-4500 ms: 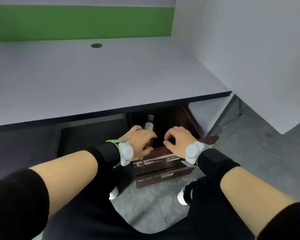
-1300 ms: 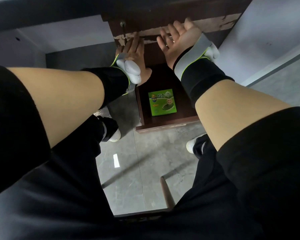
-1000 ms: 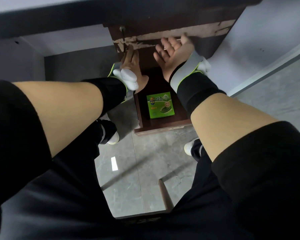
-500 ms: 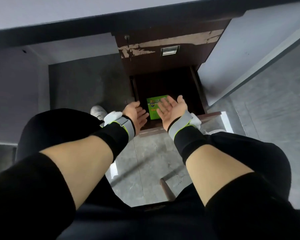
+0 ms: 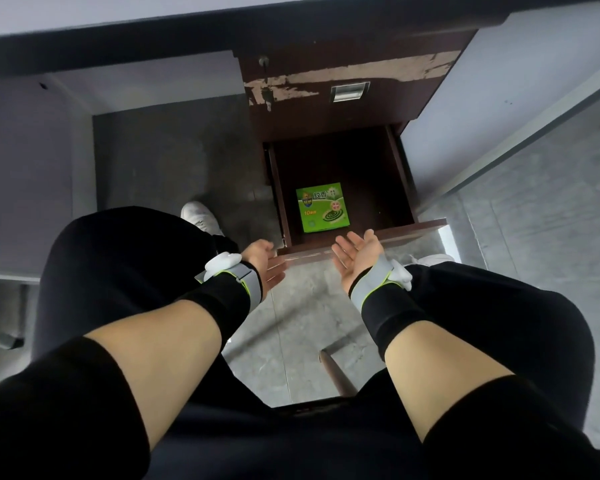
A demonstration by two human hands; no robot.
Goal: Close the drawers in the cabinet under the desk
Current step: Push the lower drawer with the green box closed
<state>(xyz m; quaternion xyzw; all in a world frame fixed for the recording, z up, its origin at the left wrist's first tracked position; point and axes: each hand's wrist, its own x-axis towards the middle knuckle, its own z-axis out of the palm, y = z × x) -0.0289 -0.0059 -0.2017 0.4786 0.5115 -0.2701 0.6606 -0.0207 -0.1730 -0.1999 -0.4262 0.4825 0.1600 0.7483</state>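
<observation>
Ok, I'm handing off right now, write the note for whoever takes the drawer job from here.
Left hand: open, empty, palm toward the bottom drawer's front edge.
Right hand: open, empty, at that same edge.
Bottom drawer: pulled out, a green box lying inside.
Upper drawer: front with peeling veneer sits flush with the cabinet, looks shut.
Left to do: push the bottom drawer in fully.

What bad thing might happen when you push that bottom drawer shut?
1. Both hands, left hand and right hand, are open right at the drawer front. Fingers curled over its top edge might get pinched against the drawer above.
2. The green box lies loose inside. A hard shove may send it sliding and bumping.
</observation>
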